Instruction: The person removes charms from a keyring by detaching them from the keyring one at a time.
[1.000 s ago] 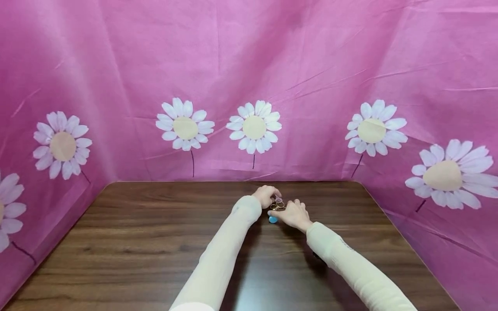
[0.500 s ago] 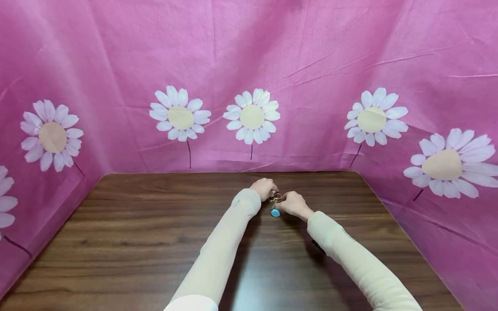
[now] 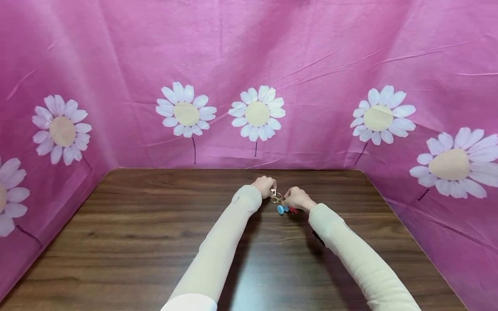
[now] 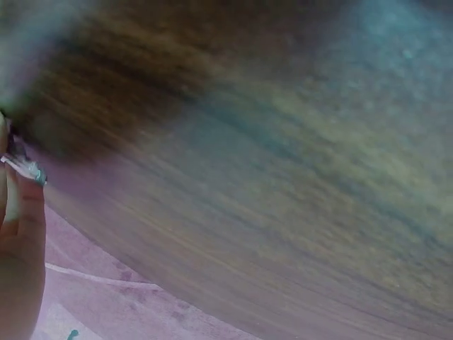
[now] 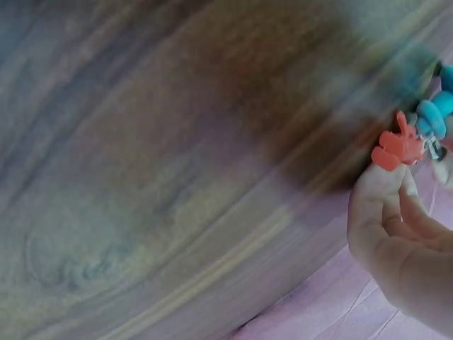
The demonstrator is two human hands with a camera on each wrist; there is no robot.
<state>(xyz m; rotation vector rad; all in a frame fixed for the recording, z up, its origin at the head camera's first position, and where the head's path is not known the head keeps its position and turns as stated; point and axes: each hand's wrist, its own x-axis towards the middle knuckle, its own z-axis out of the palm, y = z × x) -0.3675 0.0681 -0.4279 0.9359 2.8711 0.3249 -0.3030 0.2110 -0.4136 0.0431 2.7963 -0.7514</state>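
Observation:
Gold key rings (image 3: 276,198) hang between my two hands near the back of the table. My left hand (image 3: 264,185) pinches a small whitish piece (image 3: 273,192) beside the rings; in the left wrist view that pale, shiny piece (image 4: 27,168) sticks out past the fingers (image 4: 21,262). On the other side, my right hand (image 3: 298,198) pinches the keychain at its charms. A round blue charm (image 3: 280,210) dangles below the right fingertips, with a red charm (image 3: 293,210) next to it. The right wrist view shows the red charm (image 5: 398,150) at the fingertips, beside blue beads (image 5: 432,119).
The brown wood-grain table (image 3: 155,233) spreads out in front and to both sides. A pink cloth (image 3: 311,52) with white daisies (image 3: 256,113) stands round its back and sides, close behind the hands.
The right hand has shifted slightly right and regripped the keychain. The red charm has come into view beside the blue one, and the whitish piece shows at the left fingertips.

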